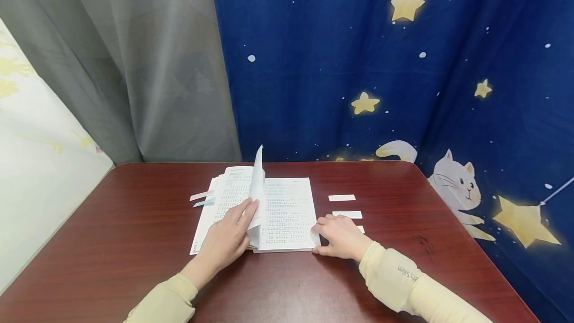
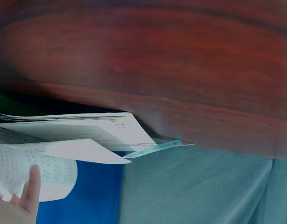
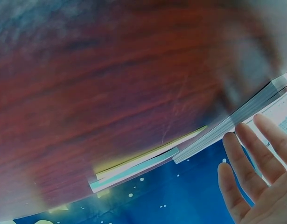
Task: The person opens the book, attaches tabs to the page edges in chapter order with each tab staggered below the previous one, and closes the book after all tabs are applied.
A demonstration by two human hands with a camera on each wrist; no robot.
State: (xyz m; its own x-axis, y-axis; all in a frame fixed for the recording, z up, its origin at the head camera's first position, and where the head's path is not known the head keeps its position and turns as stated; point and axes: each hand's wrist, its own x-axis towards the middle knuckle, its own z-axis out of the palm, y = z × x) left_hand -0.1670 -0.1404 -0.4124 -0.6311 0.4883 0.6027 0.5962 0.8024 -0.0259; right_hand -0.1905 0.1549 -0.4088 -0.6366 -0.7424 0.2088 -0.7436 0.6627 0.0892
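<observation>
An open book (image 1: 287,213) with printed pages lies on the table, and one leaf (image 1: 257,183) stands nearly upright by its spine. My left hand (image 1: 228,236) lies over the left pages, its extended fingers against that raised leaf. In the left wrist view a finger (image 2: 32,186) reaches along a curved printed page. At the book's right edge rests my right hand (image 1: 338,236), with the thumb near the lower corner. The right wrist view shows its fingers (image 3: 246,172) spread and fairly straight. A pale pink strip (image 1: 202,196) and a blue strip (image 1: 204,203) stick out from the left pages.
Right of the book lie a white strip (image 1: 342,198), a second strip (image 1: 347,214) and a third strip (image 1: 361,229), partly hidden by the right hand. The dark red table (image 1: 134,223) ends at a grey curtain (image 1: 179,64) and a blue star-patterned curtain (image 1: 314,64).
</observation>
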